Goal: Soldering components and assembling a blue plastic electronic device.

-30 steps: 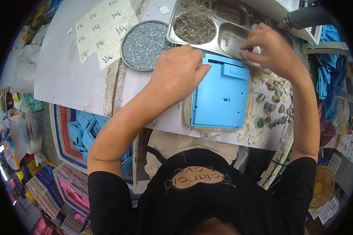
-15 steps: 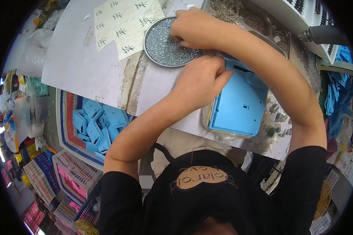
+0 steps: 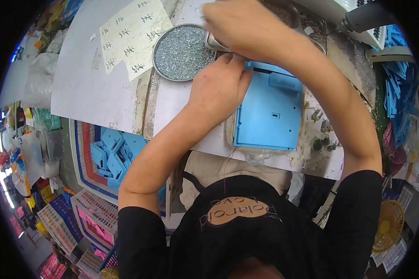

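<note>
A flat light-blue plastic panel (image 3: 260, 125) with slots and small holes lies in front of me on a pad. Over its far left corner is my left hand (image 3: 217, 88), its fingers curled in and the thumb beside them. Whatever is in that grip is hidden. My right hand (image 3: 239, 25) hangs over the near left end of a metal tray (image 3: 328, 28) of small dark metal parts; its fingertips are out of sight. Left of both hands stands a round dish (image 3: 156, 69) full of small silvery screw-like pieces (image 3: 181, 51).
A handwritten paper sheet (image 3: 125, 35) lies on the white table (image 3: 77, 88). Small metal bits (image 3: 323, 123) are scattered right of the panel. Below the table's left side, a striped bin (image 3: 81, 153) holds several blue plastic parts (image 3: 114, 149). A grey tube-shaped arm (image 3: 370, 17) juts in at upper right.
My right hand has left the round dish and moved right, to the metal tray. My left hand stays by the panel's corner. The whole view has shifted a little.
</note>
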Demonstrator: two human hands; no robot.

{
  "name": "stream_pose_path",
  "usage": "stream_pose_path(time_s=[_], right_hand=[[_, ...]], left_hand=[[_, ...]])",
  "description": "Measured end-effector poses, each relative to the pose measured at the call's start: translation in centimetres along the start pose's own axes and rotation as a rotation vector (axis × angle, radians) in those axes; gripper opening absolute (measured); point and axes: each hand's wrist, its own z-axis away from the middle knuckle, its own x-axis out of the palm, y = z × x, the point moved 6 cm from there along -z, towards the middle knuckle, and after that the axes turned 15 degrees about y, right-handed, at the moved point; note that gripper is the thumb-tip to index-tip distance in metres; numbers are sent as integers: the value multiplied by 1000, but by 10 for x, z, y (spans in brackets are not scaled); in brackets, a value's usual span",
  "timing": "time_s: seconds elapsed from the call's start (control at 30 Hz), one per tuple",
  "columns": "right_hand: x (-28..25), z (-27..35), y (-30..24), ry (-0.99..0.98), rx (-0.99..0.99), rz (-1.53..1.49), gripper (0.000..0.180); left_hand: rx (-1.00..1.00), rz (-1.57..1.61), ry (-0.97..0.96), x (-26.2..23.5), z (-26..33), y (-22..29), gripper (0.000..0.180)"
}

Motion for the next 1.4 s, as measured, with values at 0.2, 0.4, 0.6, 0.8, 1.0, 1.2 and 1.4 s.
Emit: stream_pose_path(time_s=[0.2,0.4,0.6,0.8,1.0,1.2,1.4], right_hand=[[-100,132,4,-36,379,-196,13],[-97,182,-8,-27,452,-225,13],[-87,170,0,-200,520,-294,12],[-93,167,3,-168,641,-340,14],[-93,212,-41,228,537,-362,16],[-80,233,-47,403,538,-363,19],[-75,232,-40,293,781,-448,19]], left_hand=[[44,21,54,1,5,-3,23],[-47,74,-140,-1,-1,-5,29],[-95,-191,94,-62,-13,-68,27],[-47,-364,-65,-64,-2,-92,20],[-133,-214,19,-55,-2,-97,17],[96,-330,139,-52,-7,-90,25],[-6,-312,85,-54,-7,-86,31]])
